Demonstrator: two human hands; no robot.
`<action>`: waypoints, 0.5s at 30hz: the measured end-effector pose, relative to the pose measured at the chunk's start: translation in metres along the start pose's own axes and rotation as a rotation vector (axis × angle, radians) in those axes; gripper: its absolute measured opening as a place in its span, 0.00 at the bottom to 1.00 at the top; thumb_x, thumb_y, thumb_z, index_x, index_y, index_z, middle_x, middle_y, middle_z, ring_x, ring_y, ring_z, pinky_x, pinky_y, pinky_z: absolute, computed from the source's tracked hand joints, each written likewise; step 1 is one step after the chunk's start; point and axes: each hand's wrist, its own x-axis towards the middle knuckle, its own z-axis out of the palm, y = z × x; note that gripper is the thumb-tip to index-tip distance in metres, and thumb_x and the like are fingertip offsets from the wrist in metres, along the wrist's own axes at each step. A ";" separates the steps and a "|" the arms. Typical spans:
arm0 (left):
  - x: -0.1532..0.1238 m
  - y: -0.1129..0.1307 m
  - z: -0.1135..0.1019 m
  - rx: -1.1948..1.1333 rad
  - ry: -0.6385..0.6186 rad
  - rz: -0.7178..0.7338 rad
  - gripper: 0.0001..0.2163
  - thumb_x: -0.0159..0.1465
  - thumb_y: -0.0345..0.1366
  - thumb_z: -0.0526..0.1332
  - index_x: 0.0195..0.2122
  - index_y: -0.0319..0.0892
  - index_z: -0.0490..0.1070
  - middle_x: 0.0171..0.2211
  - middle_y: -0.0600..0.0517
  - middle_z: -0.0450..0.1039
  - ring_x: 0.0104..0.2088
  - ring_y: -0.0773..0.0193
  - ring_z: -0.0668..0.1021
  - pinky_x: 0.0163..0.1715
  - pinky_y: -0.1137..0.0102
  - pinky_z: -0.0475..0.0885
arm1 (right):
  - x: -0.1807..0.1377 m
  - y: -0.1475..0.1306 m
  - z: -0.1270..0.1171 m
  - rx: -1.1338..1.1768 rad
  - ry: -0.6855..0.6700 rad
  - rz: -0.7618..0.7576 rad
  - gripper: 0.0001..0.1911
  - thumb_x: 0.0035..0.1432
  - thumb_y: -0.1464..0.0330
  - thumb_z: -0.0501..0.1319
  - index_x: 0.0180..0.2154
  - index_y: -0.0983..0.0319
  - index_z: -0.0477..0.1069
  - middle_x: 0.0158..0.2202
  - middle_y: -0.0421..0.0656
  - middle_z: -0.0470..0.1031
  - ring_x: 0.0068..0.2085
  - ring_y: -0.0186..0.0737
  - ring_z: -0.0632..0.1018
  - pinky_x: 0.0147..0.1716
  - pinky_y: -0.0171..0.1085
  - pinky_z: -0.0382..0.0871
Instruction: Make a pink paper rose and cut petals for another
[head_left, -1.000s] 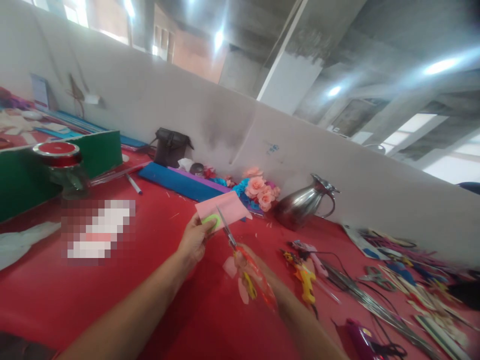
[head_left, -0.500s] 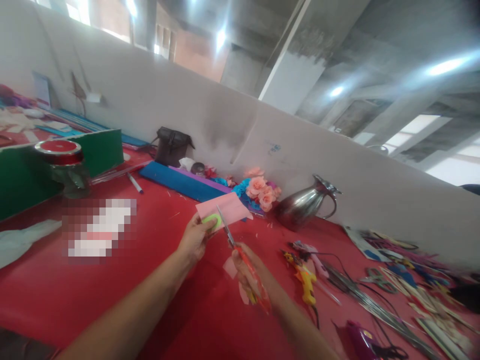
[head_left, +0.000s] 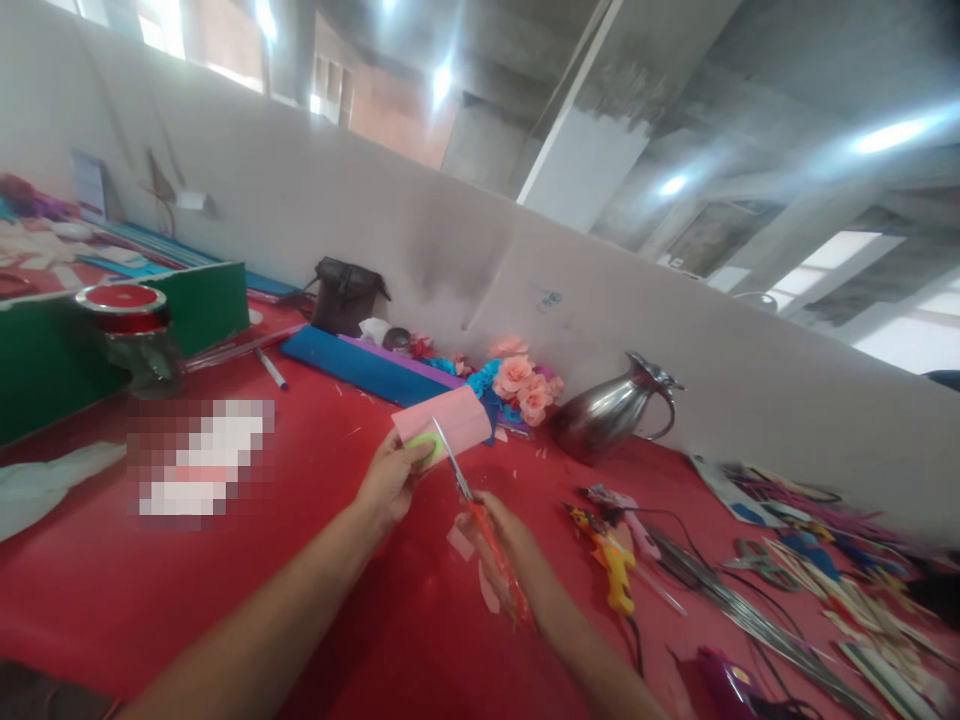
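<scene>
Head view, hands: The left hand (head_left: 390, 480) pinches a folded pink paper (head_left: 446, 422) with a green template (head_left: 424, 446) pressed under the thumb, held up over the red desk (head_left: 300, 560). The right hand (head_left: 504, 545) is closed through the handles of orange scissors (head_left: 480, 525), blades angled up into the paper's near edge.

Head view, surroundings: Pale cut pieces (head_left: 472, 565) lie on the desk under the right hand. A yellow glue gun (head_left: 615, 570) and loose wires (head_left: 742, 610) crowd the right; a steel jug (head_left: 611, 415) and paper flowers (head_left: 521, 385) stand far, against the wall.

Risk: The blade tips sit close to the left thumb; a slip of the template would likely spoil the cut or nick a finger.

Room: Open red desk lies near and left; the right side is cluttered, and the partition wall (head_left: 675, 330) closes the far edge.
</scene>
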 end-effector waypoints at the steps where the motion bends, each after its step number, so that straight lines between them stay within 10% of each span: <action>1: 0.000 0.001 0.000 0.002 0.000 -0.004 0.17 0.45 0.24 0.68 0.36 0.40 0.72 0.34 0.50 0.77 0.29 0.67 0.78 0.28 0.75 0.73 | 0.000 0.000 0.000 -0.014 0.021 -0.006 0.23 0.48 0.48 0.59 0.38 0.58 0.67 0.28 0.40 0.67 0.25 0.35 0.70 0.20 0.32 0.62; 15: -0.007 -0.002 0.004 0.127 -0.116 -0.070 0.15 0.43 0.22 0.66 0.34 0.38 0.74 0.30 0.50 0.78 0.28 0.66 0.76 0.30 0.74 0.71 | 0.010 -0.004 -0.019 -0.141 -0.064 -0.032 0.30 0.50 0.41 0.51 0.40 0.58 0.66 0.25 0.37 0.65 0.26 0.34 0.67 0.24 0.32 0.62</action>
